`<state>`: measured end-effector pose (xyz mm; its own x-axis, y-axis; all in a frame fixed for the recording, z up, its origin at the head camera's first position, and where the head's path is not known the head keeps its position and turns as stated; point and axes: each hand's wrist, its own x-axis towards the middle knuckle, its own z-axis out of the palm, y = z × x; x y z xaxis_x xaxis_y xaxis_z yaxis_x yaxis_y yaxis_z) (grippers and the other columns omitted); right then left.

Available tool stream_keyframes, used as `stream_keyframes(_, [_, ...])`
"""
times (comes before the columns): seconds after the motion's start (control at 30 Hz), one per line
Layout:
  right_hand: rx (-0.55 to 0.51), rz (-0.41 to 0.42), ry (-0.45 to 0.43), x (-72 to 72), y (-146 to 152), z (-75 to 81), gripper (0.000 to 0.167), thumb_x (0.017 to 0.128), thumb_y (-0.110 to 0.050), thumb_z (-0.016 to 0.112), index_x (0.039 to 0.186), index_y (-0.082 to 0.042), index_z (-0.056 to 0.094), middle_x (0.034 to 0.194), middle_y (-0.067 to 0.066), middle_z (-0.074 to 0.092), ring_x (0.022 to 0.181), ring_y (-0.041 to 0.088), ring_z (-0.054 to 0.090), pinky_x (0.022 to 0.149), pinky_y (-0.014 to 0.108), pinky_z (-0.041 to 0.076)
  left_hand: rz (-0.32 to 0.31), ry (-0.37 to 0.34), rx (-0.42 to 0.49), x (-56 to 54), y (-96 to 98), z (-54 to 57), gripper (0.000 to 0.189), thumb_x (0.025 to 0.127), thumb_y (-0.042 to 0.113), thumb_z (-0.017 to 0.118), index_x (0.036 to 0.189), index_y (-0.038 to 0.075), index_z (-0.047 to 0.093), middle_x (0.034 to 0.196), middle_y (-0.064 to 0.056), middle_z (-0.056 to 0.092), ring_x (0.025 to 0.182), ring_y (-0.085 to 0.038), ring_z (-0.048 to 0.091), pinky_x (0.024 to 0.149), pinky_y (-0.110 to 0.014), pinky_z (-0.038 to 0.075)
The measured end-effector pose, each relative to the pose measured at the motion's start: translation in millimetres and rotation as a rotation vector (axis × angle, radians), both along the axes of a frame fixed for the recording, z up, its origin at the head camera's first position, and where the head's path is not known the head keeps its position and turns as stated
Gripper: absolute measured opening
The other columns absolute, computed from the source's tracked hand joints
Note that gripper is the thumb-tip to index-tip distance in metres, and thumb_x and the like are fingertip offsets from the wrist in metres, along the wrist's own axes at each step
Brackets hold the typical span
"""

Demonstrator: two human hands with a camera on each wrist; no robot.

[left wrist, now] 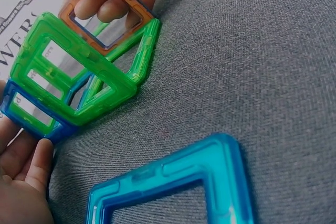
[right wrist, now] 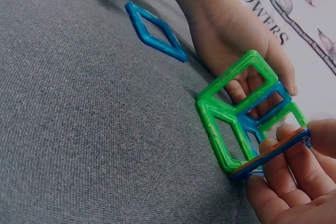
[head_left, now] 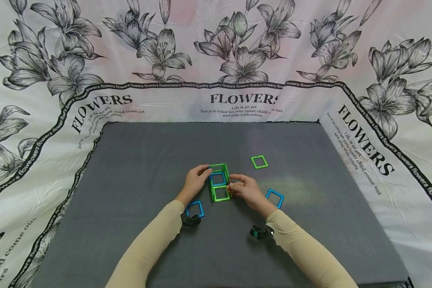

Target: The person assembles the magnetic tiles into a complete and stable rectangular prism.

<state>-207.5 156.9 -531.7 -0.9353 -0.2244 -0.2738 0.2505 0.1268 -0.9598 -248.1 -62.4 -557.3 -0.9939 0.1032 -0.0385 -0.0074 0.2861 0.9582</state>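
A small open structure of green and blue square magnetic tiles stands on the grey cloth between my hands. My left hand holds its left side, with the thumb by the top corner and fingers behind a blue tile. At the right side, my right hand pinches an orange square tile between thumb and fingers. The orange tile's lower edge meets the green tiles in the left wrist view. Edge-on in the right wrist view, it leans beside the green frame.
A loose green tile lies beyond the right hand. One loose blue tile lies beside the right wrist, another by the left wrist. Flower-printed white cloth rises behind the grey tabletop.
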Motion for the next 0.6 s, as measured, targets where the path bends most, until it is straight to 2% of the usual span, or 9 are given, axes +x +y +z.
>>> stream_keyframes(0.6, [0.022,-0.007,-0.002,0.9,1.7,-2.7,0.049,0.103,-0.011,0.056,0.148,0.006,0.046,0.098,-0.001,0.076,0.087,0.006,0.068,0.090,0.035,0.058,0.001,0.003,-0.013,1.2,-0.1,1.1,0.036,0.104,0.030,0.059,0.133,0.010,0.068,0.129,-0.012,0.070,0.120,-0.029,0.063,0.100,-0.049,0.052])
